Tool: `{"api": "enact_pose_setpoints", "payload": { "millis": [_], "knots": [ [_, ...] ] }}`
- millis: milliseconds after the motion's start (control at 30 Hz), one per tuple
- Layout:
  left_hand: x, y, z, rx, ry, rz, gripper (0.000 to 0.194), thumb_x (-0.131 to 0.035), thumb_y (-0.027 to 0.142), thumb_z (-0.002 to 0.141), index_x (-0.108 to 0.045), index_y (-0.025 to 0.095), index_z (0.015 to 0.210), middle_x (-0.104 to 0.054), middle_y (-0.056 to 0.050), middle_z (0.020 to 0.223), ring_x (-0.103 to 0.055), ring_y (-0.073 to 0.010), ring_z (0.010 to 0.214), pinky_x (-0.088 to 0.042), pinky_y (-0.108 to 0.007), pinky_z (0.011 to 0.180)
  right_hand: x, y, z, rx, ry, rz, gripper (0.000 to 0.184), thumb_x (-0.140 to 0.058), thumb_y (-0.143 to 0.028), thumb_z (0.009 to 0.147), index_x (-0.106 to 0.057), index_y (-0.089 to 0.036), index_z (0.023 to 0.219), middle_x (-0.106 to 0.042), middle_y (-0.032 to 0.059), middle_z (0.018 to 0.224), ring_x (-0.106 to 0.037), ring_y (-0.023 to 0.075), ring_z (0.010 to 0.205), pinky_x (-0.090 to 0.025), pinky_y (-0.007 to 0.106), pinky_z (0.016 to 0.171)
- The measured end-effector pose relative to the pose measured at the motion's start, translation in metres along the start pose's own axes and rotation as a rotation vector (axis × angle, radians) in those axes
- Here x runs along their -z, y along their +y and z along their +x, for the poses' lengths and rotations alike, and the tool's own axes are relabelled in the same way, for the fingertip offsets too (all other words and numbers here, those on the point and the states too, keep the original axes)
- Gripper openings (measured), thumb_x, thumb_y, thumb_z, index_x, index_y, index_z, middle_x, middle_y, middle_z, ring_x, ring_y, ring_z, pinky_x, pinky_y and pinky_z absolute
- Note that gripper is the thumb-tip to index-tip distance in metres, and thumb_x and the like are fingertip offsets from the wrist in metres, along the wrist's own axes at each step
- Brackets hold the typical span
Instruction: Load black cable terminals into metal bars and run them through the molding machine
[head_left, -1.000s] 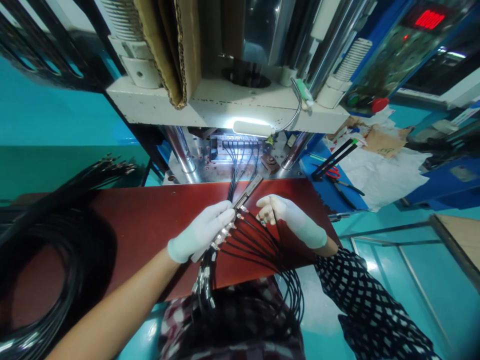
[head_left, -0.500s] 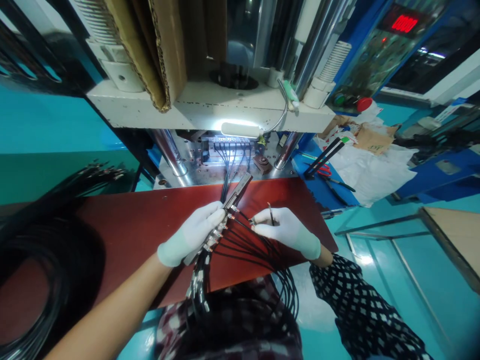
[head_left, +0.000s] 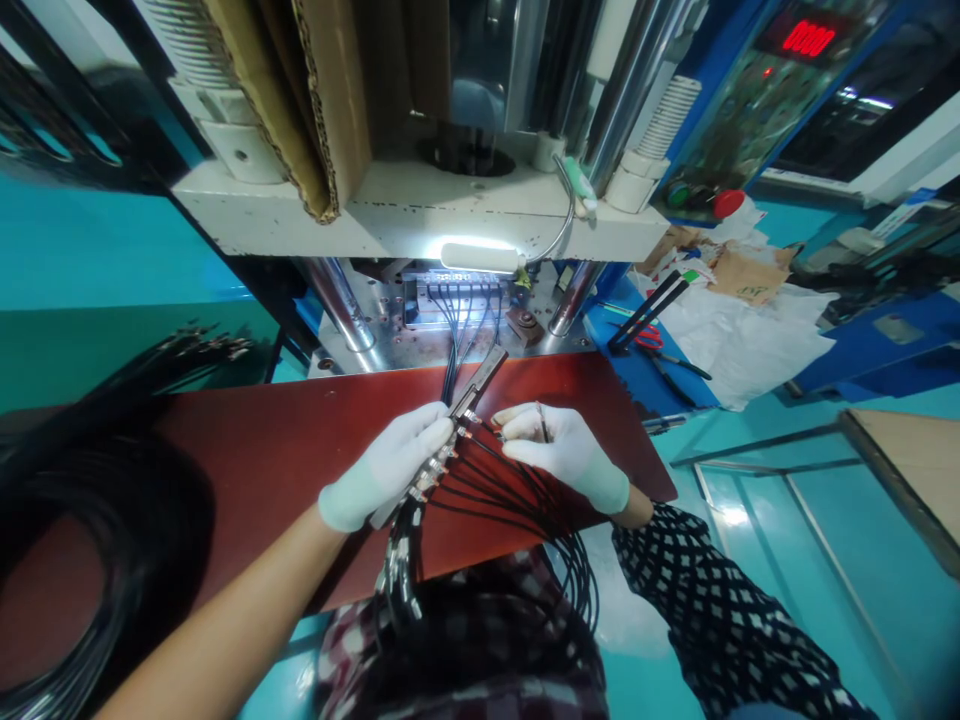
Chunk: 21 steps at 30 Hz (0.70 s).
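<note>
My left hand, in a white glove, is closed around a long metal bar fixture, held at a slant above the red board. Cable connectors sit in a row along the bar, and thin black cables run from them to the right and down to my lap. My gloved right hand is just right of the bar's upper half. Its thumb and fingers are pinched around a small cable end, too small to make out clearly. A thin dark metal piece lies across its fingers.
Behind the red board stands a press with a lit mould holding more cables. A large black cable coil lies at left. Pliers and red-handled scissors rest on a blue shelf at right.
My right hand has moved slightly left and up, its fingertips closer to the bar and connectors. My left hand and the bar stay nearly in place.
</note>
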<state>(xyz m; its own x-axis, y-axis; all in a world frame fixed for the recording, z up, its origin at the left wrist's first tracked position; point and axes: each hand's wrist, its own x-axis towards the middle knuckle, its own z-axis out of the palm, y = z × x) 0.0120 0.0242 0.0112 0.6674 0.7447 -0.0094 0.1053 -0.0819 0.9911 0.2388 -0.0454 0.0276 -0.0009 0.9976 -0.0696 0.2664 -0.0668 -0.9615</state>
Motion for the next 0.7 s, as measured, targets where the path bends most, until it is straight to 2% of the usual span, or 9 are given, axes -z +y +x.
{"api": "enact_pose_setpoints", "payload": {
  "millis": [67,133,200,267,333,400,500,600,700],
  "knots": [
    [-0.001,0.001,0.000,0.008,0.005,0.008,0.036,-0.045,0.048,0.099,-0.057,0.015,0.090,-0.052,-0.001,0.084,-0.045,-0.0144,0.077,-0.040,-0.028,0.071,-0.002,-0.002,0.001,-0.007,0.000,-0.087,0.017,-0.073,-0.028,0.076,-0.067,-0.018,0.089,-0.069,0.0023,0.083,-0.062,0.0140,0.073,-0.049,0.027,0.069],
    [-0.001,0.001,0.000,0.011,0.009,0.017,0.037,-0.045,0.049,0.099,-0.056,0.016,0.087,-0.051,-0.001,0.082,-0.045,-0.0146,0.076,-0.040,-0.027,0.070,-0.003,-0.005,0.003,0.015,-0.022,-0.218,0.028,-0.075,-0.029,0.074,-0.063,-0.018,0.097,-0.062,-0.0029,0.070,-0.056,0.0120,0.063,-0.046,0.026,0.065],
    [-0.001,0.002,0.000,0.010,0.013,0.015,0.037,-0.046,0.049,0.098,-0.055,0.016,0.086,-0.053,-0.002,0.082,-0.047,-0.0152,0.077,-0.041,-0.027,0.070,-0.001,-0.007,0.006,0.018,-0.132,-0.235,0.029,-0.073,-0.029,0.076,-0.061,-0.018,0.100,-0.063,-0.0029,0.070,-0.056,0.0122,0.064,-0.046,0.026,0.067],
    [-0.001,0.003,0.000,0.009,0.021,0.003,0.037,-0.048,0.051,0.096,-0.056,0.016,0.087,-0.055,-0.002,0.083,-0.049,-0.0163,0.079,-0.043,-0.028,0.071,0.004,-0.005,0.009,-0.045,-0.309,-0.124,0.022,-0.066,-0.032,0.083,-0.061,-0.018,0.098,-0.069,0.0005,0.077,-0.058,0.0121,0.066,-0.046,0.026,0.066],
    [-0.001,0.003,0.000,0.010,0.029,-0.010,0.039,-0.051,0.053,0.094,-0.058,0.016,0.086,-0.057,-0.003,0.082,-0.051,-0.0173,0.079,-0.045,-0.028,0.071,0.010,0.002,0.012,-0.125,-0.401,-0.016,0.020,-0.057,-0.036,0.090,-0.061,-0.017,0.094,-0.073,0.0036,0.083,-0.056,0.0105,0.062,-0.043,0.024,0.060],
    [-0.001,0.003,0.001,0.009,0.035,-0.023,0.040,-0.051,0.055,0.094,-0.059,0.015,0.087,-0.057,-0.003,0.082,-0.051,-0.0175,0.079,-0.045,-0.028,0.071,0.016,0.008,0.015,-0.159,-0.361,0.002,0.022,-0.054,-0.037,0.091,-0.061,-0.016,0.088,-0.073,0.0041,0.084,-0.051,0.0088,0.058,-0.039,0.023,0.056],
    [-0.001,0.003,0.000,0.012,0.023,-0.022,0.038,-0.049,0.052,0.096,-0.059,0.015,0.090,-0.056,-0.003,0.084,-0.050,-0.0163,0.079,-0.043,-0.027,0.072,0.019,0.011,0.015,-0.150,-0.212,-0.020,0.024,-0.061,-0.037,0.087,-0.064,-0.016,0.076,-0.066,-0.0001,0.069,-0.047,0.0083,0.056,-0.036,0.023,0.057],
    [-0.002,0.004,0.000,0.029,-0.008,-0.016,0.037,-0.047,0.050,0.098,-0.058,0.015,0.089,-0.053,-0.001,0.083,-0.047,-0.0145,0.077,-0.042,-0.026,0.071,0.010,0.001,0.014,-0.135,-0.077,-0.056,0.029,-0.063,-0.040,0.086,-0.064,-0.016,0.069,-0.056,-0.0033,0.057,-0.041,0.0085,0.052,-0.034,0.025,0.056],
    [-0.001,0.005,0.000,0.042,-0.035,-0.011,0.038,-0.047,0.050,0.098,-0.057,0.015,0.087,-0.054,-0.001,0.082,-0.048,-0.0144,0.077,-0.044,-0.026,0.071,-0.003,-0.010,0.014,-0.082,0.009,-0.023,0.029,-0.066,-0.039,0.083,-0.060,-0.017,0.066,-0.058,-0.0024,0.062,-0.046,0.0100,0.058,-0.037,0.025,0.059]
  ]
}}
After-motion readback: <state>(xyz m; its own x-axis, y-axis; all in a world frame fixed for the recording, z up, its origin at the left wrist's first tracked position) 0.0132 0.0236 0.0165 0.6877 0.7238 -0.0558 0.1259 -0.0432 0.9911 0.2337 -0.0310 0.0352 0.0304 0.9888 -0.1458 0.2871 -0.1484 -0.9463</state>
